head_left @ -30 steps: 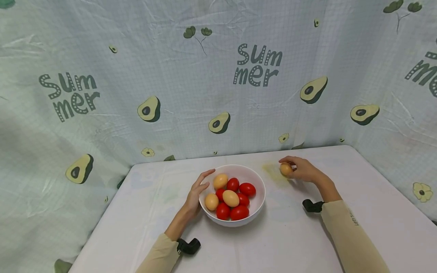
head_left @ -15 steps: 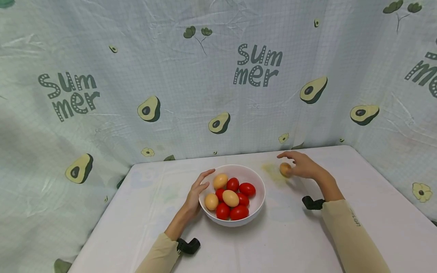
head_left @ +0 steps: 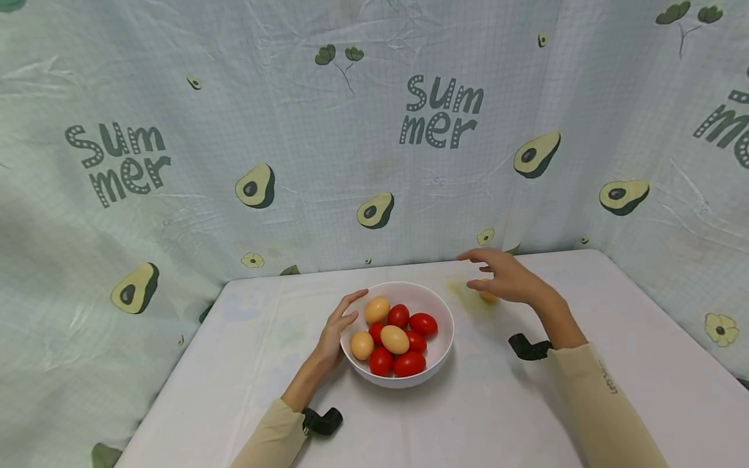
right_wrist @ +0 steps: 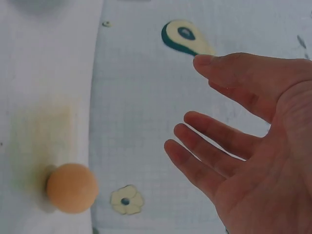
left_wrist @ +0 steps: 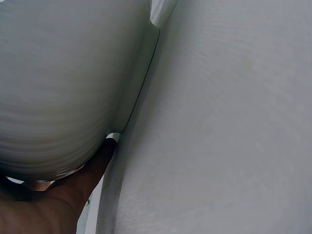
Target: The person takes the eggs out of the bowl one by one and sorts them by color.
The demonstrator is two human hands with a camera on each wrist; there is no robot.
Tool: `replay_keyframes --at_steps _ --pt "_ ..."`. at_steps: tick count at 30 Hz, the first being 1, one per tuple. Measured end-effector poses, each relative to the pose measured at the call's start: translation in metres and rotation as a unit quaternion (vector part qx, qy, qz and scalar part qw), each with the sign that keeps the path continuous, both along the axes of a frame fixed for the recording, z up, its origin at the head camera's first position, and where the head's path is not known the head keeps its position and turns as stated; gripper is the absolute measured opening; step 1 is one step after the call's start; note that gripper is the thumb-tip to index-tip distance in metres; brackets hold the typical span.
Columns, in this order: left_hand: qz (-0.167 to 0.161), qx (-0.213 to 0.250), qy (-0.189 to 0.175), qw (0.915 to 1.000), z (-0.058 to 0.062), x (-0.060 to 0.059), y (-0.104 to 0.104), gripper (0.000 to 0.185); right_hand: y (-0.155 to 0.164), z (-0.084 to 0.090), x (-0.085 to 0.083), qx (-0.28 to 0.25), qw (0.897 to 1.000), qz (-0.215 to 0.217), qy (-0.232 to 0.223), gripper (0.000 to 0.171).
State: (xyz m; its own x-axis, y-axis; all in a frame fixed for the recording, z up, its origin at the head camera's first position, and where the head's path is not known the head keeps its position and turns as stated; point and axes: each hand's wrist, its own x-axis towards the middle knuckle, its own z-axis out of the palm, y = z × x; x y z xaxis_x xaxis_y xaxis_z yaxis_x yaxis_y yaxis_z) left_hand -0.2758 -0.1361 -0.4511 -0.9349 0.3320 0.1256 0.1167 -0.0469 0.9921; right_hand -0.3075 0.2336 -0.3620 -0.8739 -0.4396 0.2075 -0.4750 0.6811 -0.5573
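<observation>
A white bowl [head_left: 440, 354] in the middle of the table holds three tan eggs [head_left: 394, 339] and several red oval pieces [head_left: 409, 364]. My left hand [head_left: 354, 305] rests against the bowl's left side, fingers fairly straight. In the left wrist view the thumb [left_wrist: 95, 168] lies along the bowl wall [left_wrist: 63, 87]. A single tan egg [head_left: 488, 298] lies on the table right of the bowl. My right hand [head_left: 482, 270] hovers just above it with fingers spread and holds nothing. The right wrist view shows this egg [right_wrist: 72, 187] lying apart from the open right hand [right_wrist: 192, 105].
The white table [head_left: 497, 403] bears a yellowish stain [head_left: 462, 291] beside the loose egg. A hanging cloth printed with avocados [head_left: 374, 149] closes off the back and both sides. Black wrist mounts [head_left: 322, 421] sit on both forearms.
My right hand has let go of the loose egg and risen, its fingers spreading. The egg stays on the table. My left hand and the bowl have not moved.
</observation>
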Motion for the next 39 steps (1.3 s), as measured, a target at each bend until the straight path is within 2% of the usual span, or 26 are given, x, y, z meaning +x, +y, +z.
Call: replay_keyframes --at_steps 10,22,33,39 --pt "0.002 -0.006 -0.004 1.0000 0.003 0.003 0.000 0.052 -0.028 0.010 0.012 0.002 0.999 0.043 0.031 0.048" --pt "0.004 -0.015 -0.006 0.9999 0.001 0.003 -0.001 0.052 -0.056 0.015 0.028 -0.004 0.995 0.090 0.034 0.049" --pt "0.006 -0.011 -0.003 0.9999 0.001 0.002 -0.001 0.052 -0.079 0.012 0.037 -0.013 0.989 0.142 0.041 0.044" --pt "0.005 -0.011 -0.004 0.9999 0.002 0.002 0.000 0.052 -0.093 0.010 0.043 -0.001 0.987 0.154 0.038 0.043"
